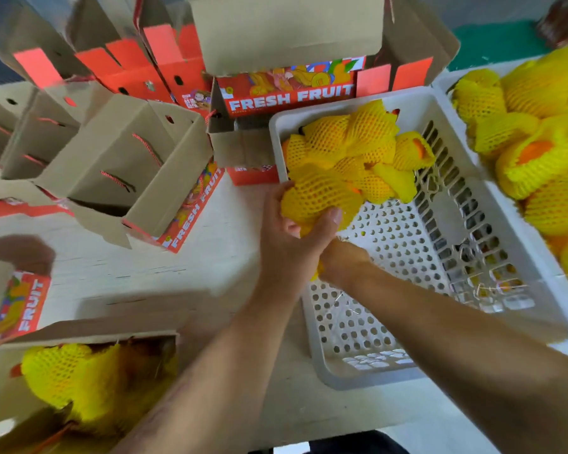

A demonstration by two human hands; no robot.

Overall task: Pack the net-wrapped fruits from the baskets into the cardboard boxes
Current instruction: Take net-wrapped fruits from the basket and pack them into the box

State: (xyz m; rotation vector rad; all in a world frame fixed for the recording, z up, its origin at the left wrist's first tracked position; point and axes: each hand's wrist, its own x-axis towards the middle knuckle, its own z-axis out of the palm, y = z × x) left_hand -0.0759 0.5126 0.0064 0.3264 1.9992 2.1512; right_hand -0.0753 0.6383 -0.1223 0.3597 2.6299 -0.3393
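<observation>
The likeliest slip from here is a drop: the left hand [289, 237] grips one net-wrapped fruit [320, 199] right at the near-left rim of the white basket [368, 326], with the thumb curled over its near side and the fingers wrapped behind it, and the soft foam net could slide on the fruit as it is lifted clear. The fruit also touches the pile of wrapped fruits [351, 149] left in the basket's far corner, so pulling it away could snag a neighbouring net and drag another fruit over the rim onto the table [112, 273]. The right hand [340, 260] sits just under and behind the left wrist, mostly hidden; something yellow shows beneath it, but I cannot tell whether it holds a fruit or how its fingers lie. The open box [0, 381] at the near left already holds several wrapped fruits, so the carry crosses bare table. A second basket [446, 83] on the right is heaped with more fruit.
</observation>
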